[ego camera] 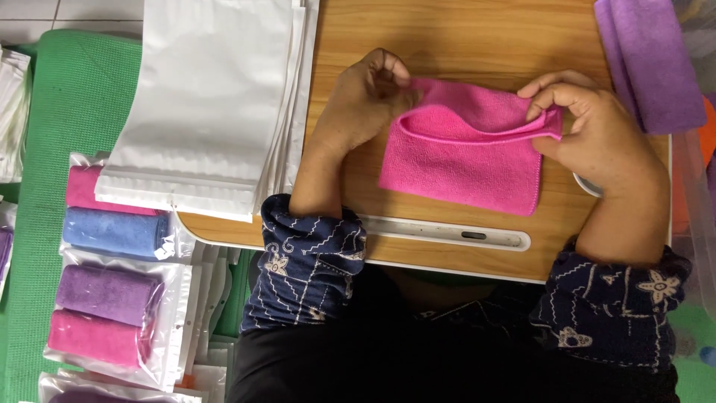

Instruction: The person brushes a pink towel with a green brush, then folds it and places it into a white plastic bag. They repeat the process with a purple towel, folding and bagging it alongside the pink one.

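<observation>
Small wooden table (462, 30), light rim w/ a slot along near edge. On it: pink cloth (466, 160) at centre, stack of white bags (212, 97) hanging over left edge, purple cloth (652, 60) at far right corner. Green mat (71, 97) on floor to left carries bagged cloths (112, 298): pink, blue, purple.

One pink cloth (466, 160), one purple cloth (652, 60), one stack of white pouches (209, 97), four bagged cloths (112, 276).

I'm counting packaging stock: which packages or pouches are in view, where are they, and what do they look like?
Stack of empty pouches: upper left, overlapping the wooden table; flat, white rectangles.
Filled clear pouches: lower left on the green mat; rolled pink, blue and purple cloths inside.
</observation>
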